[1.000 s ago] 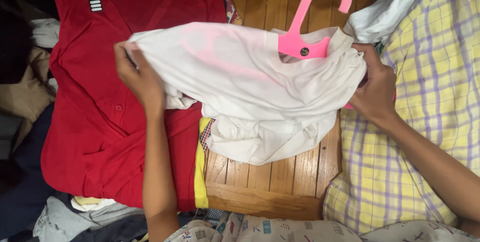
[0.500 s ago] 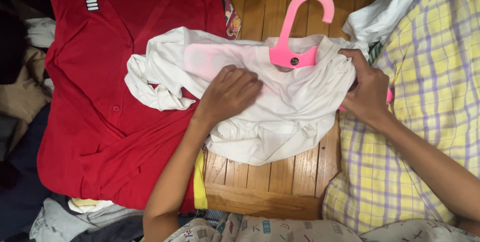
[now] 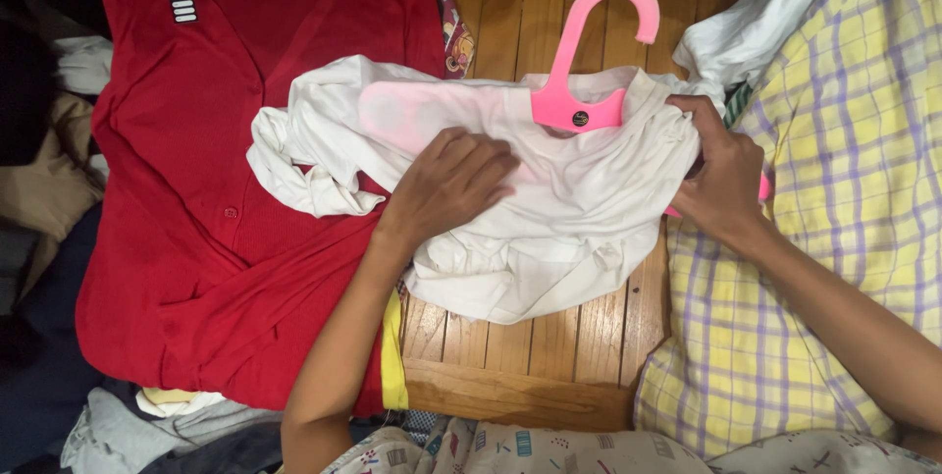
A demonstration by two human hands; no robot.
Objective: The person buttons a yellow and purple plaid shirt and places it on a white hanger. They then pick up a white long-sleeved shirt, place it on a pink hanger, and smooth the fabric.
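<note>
So the white garment (image 3: 549, 209) is sitting on a pink hanger (image 3: 579, 91), lying on the wooden slat surface (image 3: 549, 356) with its left sleeve spilling over onto the red cardigan (image 3: 196, 189). The left hand (image 3: 446, 189) is pressing flat on the middle of the white garment, fingers spread, not gripping anything. The right hand (image 3: 721, 180) is pinching the garment's right shoulder, right where the hanger arm is poking out underneath it.

What's looking risky to me: the fabric is bunching up below the hanger, so one shoulder could be sliding off if the right hand is tugging unevenly. The hanger's left arm is only showing faintly through the cloth, so I can't tell if it's seated properly. That loose sleeve left of the hanger could also be dragging the cardigan along with it.

Room-wise, it's tight. The cardigan is crowding the hanger's left side, the yellow plaid cloth (image 3: 834, 238) is butting up on its right, and another white cloth (image 3: 756, 32) is lying by the hook. The only bare wood is showing above the hook and below the garment's hem.
</note>
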